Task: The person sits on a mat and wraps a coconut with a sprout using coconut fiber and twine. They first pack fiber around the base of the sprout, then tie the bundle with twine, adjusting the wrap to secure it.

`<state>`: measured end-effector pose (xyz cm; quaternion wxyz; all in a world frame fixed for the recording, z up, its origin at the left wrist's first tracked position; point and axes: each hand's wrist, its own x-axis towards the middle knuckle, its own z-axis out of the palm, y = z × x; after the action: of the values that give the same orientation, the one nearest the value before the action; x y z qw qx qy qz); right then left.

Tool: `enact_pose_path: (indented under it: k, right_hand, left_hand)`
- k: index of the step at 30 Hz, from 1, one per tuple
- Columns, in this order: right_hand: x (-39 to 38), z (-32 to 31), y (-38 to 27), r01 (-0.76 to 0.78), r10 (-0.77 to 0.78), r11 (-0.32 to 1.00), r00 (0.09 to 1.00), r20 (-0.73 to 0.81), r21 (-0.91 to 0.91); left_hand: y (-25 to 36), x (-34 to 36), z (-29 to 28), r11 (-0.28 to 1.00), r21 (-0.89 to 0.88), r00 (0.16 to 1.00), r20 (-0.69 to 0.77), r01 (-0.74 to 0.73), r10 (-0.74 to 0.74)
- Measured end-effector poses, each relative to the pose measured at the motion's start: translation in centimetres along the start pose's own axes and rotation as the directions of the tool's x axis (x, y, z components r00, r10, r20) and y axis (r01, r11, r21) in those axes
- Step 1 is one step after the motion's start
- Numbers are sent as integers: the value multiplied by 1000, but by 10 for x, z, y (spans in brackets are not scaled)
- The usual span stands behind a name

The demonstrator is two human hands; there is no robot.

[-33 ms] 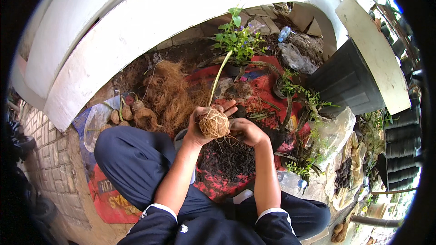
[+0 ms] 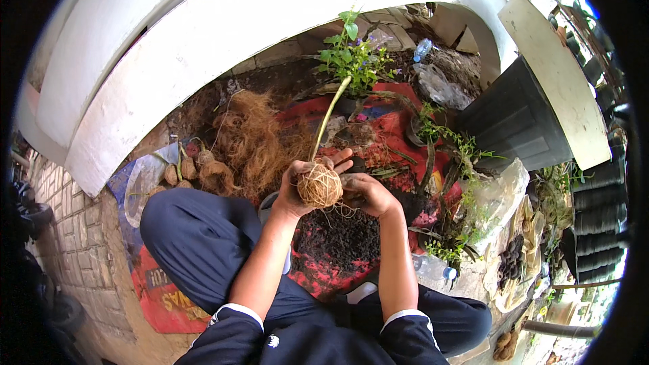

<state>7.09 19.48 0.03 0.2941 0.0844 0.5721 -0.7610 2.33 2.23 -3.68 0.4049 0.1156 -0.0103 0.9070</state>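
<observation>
A round plant ball (image 2: 320,186), wrapped in crisscrossing pale string, rests in my left hand (image 2: 289,190). That hand cups it from the left, with its fingers reaching behind the ball. A long green stem (image 2: 331,111) rises from the top of the ball and leans away to the right. My right hand (image 2: 370,196) is at the ball's right side, its fingers curled in a pinch. Loose strands of string (image 2: 346,213) hang under the ball and run towards those fingertips. The fingertips themselves are partly hidden.
Brown fibre (image 2: 250,135) lies heaped ahead on the left, beside several sprouting round balls (image 2: 179,170). Dark soil (image 2: 341,240) covers the red sheet (image 2: 162,297) below my hands. Rightward are a black pot (image 2: 520,118), leafy cuttings (image 2: 466,155) and a plastic bottle (image 2: 433,269).
The ball has turned slightly in my left hand, and its stem has shifted a little to the right. Both hands stay almost in place.
</observation>
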Motion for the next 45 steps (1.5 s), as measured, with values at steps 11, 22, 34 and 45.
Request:
enact_pose_path:
  k: [11, 22, 34, 45]
  right_hand:
    - [0, 12, -31, 366, -437, 890, 853, -285, -270]
    - [-11, 62, -36, 251, -430, 700, 896, -113, -668]
    - [-19, 53, -44, 272, -413, 838, 883, -223, -473]
    - [-9, 56, -35, 321, -474, 770, 866, -158, -552]
  left_hand:
    - [16, 7, 25, 802, 595, 942, -300, 63, 149]
    - [15, 10, 5, 706, 694, 790, -348, -146, 505]
    - [8, 11, 15, 711, 696, 782, -385, -102, 490]
    - [10, 10, 6, 782, 592, 760, -412, -196, 502]
